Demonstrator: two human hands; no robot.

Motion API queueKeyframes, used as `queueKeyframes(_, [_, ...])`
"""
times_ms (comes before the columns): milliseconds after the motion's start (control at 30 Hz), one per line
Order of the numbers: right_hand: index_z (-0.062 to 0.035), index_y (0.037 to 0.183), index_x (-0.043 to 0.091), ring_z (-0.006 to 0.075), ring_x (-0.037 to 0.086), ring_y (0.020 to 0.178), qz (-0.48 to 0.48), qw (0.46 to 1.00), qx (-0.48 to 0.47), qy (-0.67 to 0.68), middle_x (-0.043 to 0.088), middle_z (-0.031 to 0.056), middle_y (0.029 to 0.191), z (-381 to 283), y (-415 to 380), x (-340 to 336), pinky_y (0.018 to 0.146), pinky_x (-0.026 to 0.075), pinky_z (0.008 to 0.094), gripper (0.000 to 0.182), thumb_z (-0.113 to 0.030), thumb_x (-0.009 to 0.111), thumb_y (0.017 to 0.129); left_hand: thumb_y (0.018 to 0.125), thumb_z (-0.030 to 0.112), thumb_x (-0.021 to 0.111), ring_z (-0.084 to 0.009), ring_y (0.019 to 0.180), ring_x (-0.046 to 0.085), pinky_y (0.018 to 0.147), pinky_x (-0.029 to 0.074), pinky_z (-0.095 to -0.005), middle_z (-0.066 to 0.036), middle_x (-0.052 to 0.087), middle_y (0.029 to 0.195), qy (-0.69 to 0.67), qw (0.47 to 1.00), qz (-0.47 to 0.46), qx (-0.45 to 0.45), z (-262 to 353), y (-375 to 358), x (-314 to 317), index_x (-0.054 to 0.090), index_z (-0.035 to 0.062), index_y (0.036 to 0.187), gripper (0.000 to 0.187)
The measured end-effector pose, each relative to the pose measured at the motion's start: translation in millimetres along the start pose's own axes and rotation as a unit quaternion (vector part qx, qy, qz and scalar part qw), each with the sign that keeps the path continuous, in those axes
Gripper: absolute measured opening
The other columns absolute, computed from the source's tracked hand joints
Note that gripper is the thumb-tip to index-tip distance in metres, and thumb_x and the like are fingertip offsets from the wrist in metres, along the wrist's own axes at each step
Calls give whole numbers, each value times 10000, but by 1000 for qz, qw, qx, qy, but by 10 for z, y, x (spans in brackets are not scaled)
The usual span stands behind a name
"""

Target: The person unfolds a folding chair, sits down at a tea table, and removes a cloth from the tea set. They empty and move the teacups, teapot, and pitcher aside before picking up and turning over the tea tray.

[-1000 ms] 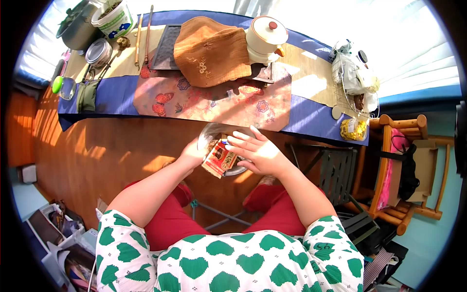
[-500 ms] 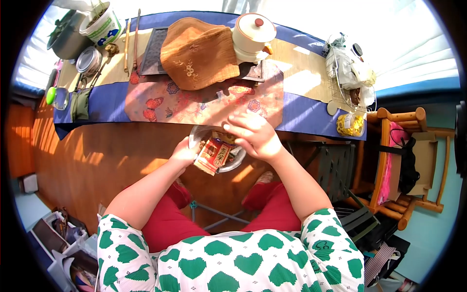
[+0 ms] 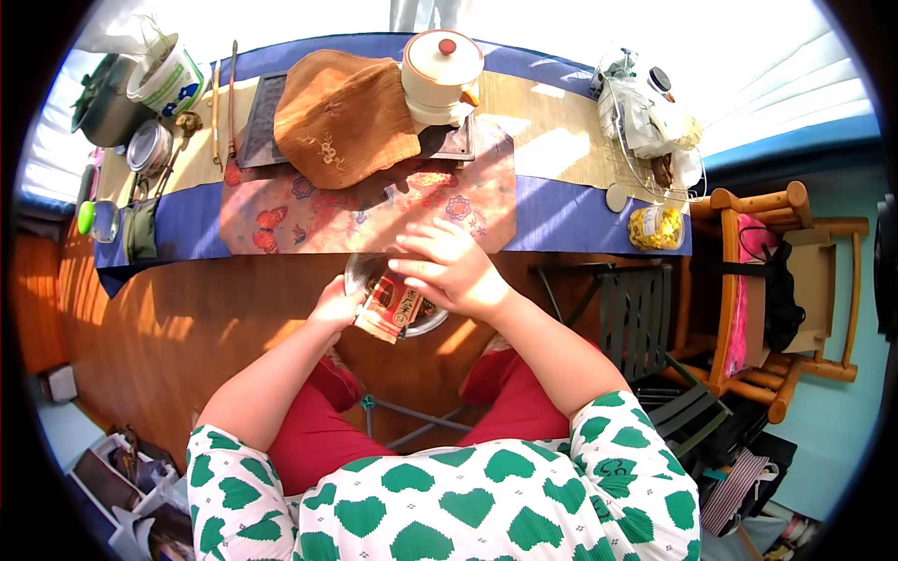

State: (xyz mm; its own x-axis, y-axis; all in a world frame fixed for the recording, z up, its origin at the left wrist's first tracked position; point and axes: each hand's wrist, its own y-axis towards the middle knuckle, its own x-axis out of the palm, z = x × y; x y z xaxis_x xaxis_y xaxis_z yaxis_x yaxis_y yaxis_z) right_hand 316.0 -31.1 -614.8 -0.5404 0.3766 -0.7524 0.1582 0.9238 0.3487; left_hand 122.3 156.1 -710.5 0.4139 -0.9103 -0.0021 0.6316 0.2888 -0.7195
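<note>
My left hand [image 3: 339,305] grips the left side of a clear round container [image 3: 430,328] just off the table's front edge. A red and cream snack packet [image 3: 382,310] with printed characters lies in the container's mouth and sticks out toward me. Over the right part of the container, my right hand [image 3: 456,269] has its fingers stretched out and somewhat apart. It covers part of the packet and the container's inside. No held thing shows in the right hand.
On the table stand a white lidded pot [image 3: 443,79], an orange-brown cloth [image 3: 346,122], a jar of yellow pieces [image 3: 656,228] and a wire basket [image 3: 617,154] with bags. A dark folding chair [image 3: 636,309] and a wooden chair [image 3: 730,280] are at right.
The view has shifted, so table things sit further left and lower. My right hand now covers more of the packet and container. My left hand keeps its grip.
</note>
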Motion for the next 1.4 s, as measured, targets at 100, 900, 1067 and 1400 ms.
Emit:
queueKeyframes(100, [-136,1299,616,319,468,1341,11,995,51,-81,543,155,1383,-43,11,35,1126,351,512,485,-272,701,842,964,62,553,-139,896,637,784,505,-298,-46,690,1005,28,1000,11,-6,-27,8,-18,623,29,1165,215])
queueKeyframes(900, [-90,1413,507,351,396,1396,75,976,169,-119,452,156,1489,-30,-48,36,1151,283,520,615,-346,668,878,947,92,574,-120,844,594,715,464,-277,-42,663,991,35,999,0,-18,-68,24,-6,585,47,1192,249])
queueKeyframes(1067, [-160,1324,595,298,490,1330,-75,996,-46,14,556,109,1389,-114,-84,179,1125,343,526,474,-347,672,895,961,121,567,-73,555,506,455,374,-253,0,617,775,-4,1000,-11,29,63,-81,79,621,68,1094,153])
queueKeyframes(1400, [-60,1447,455,336,367,1421,-35,985,89,-141,416,165,1519,22,-43,40,1165,261,524,718,-435,653,866,948,86,544,-78,676,558,554,434,-240,-12,648,876,5,1000,0,29,-140,32,26,611,48,1154,220])
